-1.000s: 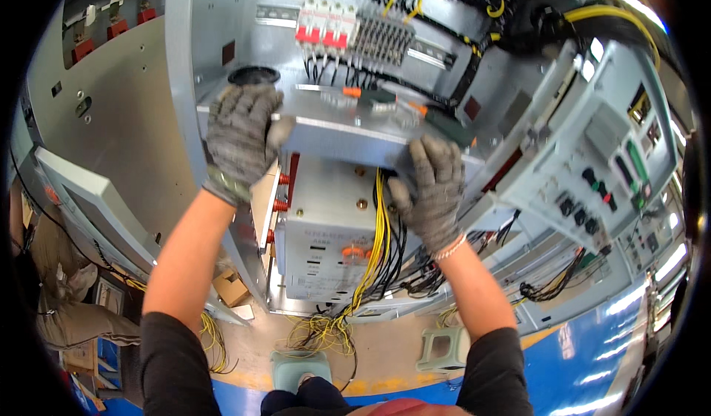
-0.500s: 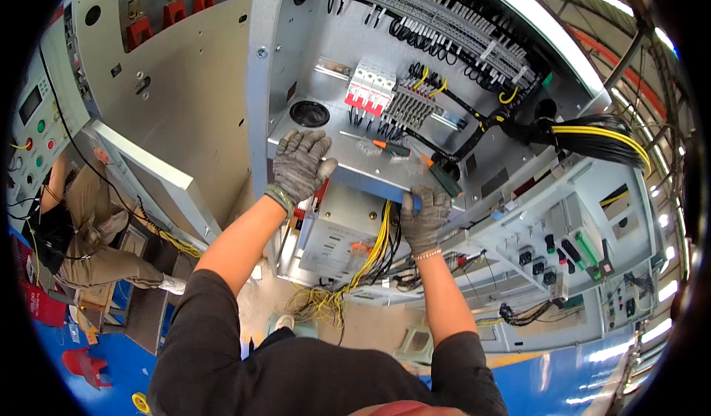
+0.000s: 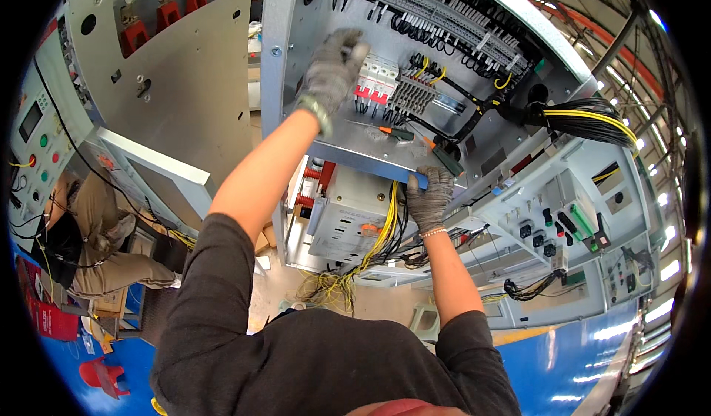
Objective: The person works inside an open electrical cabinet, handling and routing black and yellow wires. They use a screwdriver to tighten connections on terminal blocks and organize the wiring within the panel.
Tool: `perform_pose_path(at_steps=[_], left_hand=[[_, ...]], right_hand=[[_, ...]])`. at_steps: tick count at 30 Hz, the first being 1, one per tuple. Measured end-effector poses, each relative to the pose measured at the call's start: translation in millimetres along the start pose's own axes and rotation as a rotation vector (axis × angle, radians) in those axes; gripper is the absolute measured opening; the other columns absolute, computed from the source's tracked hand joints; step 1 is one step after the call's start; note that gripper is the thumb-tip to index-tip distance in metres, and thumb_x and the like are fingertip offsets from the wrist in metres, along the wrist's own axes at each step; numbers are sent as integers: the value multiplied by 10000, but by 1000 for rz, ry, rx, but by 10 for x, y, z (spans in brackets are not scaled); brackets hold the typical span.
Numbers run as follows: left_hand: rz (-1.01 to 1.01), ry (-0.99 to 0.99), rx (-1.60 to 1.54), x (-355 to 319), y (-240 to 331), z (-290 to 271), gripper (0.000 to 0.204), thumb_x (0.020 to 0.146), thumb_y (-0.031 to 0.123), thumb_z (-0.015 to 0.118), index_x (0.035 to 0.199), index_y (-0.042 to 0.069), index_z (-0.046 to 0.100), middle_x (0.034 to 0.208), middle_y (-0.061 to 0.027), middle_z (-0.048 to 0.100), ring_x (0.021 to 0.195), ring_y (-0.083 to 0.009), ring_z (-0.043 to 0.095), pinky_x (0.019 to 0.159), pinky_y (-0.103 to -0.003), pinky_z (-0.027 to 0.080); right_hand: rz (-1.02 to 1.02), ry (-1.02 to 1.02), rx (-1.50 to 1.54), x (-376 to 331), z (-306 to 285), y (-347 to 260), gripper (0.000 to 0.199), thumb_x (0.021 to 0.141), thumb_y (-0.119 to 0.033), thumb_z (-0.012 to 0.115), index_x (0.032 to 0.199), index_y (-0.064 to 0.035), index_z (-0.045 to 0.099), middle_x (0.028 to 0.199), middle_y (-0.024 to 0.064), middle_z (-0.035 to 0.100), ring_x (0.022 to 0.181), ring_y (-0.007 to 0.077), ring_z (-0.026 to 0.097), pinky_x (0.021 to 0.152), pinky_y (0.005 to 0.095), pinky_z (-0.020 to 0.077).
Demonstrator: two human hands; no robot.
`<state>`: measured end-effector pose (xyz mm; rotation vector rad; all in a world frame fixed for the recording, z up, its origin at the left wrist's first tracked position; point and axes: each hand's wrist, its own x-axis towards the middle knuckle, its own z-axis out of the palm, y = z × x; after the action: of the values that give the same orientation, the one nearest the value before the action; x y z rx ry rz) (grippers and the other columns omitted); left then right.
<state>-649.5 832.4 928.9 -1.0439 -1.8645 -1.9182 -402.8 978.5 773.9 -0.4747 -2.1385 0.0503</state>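
My left hand [image 3: 332, 71], in a grey knitted glove, is raised inside the open metal cabinet, left of a row of white circuit breakers [image 3: 378, 79] with red toggles. Its fingers are loosely bent and apart, and I see nothing in them. My right hand [image 3: 429, 197], gloved too, is bent over the front edge of the cabinet shelf [image 3: 363, 165], beside a small bright-blue patch. Two screwdrivers lie on the shelf: one screwdriver [image 3: 400, 133] behind, another screwdriver [image 3: 444, 155] just above my right hand. Their handles are orange and dark green.
Terminal strips [image 3: 444, 20] with black wiring run along the back. A thick cable bundle [image 3: 592, 123] hangs over the right side. Below the shelf are a grey box [image 3: 348, 216] and yellow wires [image 3: 378, 242]. A door panel [image 3: 159, 97] stands left; another person [image 3: 111, 253] sits beyond it.
My left hand has lifted off the shelf's front edge and moved up and inward toward the circuit breakers. My right hand keeps its place on the edge. The view has shifted slightly.
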Motion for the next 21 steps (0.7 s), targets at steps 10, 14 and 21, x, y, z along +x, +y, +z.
perform_pose_path(at_steps=[10, 14, 21], left_hand=[[180, 106, 333, 693, -109, 489, 415, 882, 371, 665, 1188, 90, 666, 1152, -133, 671, 1097, -325, 607, 962, -423, 475], [142, 139, 399, 775, -97, 539, 407, 896, 380, 640, 1154, 69, 679, 1116, -153, 699, 1036, -324, 652, 912, -432, 501], [136, 191, 384, 766, -107, 621, 383, 915, 435, 568, 1097, 125, 701, 1121, -124, 674, 1005, -329, 648, 872, -456, 501]], right_hand=[[-54, 12, 5, -30, 12, -13, 299, 756, -244, 711, 1011, -101, 655, 1024, 137, 629, 997, 357, 564, 933, 491, 401], [-80, 26, 13, -18, 7, 9, 322, 747, -241, 709, 1026, -90, 654, 1033, 130, 643, 1021, 348, 570, 939, 478, 401], [-126, 64, 20, -40, 88, 101, 308, 775, -271, 696, 1024, -96, 648, 1043, 125, 637, 1020, 334, 567, 931, 483, 398]])
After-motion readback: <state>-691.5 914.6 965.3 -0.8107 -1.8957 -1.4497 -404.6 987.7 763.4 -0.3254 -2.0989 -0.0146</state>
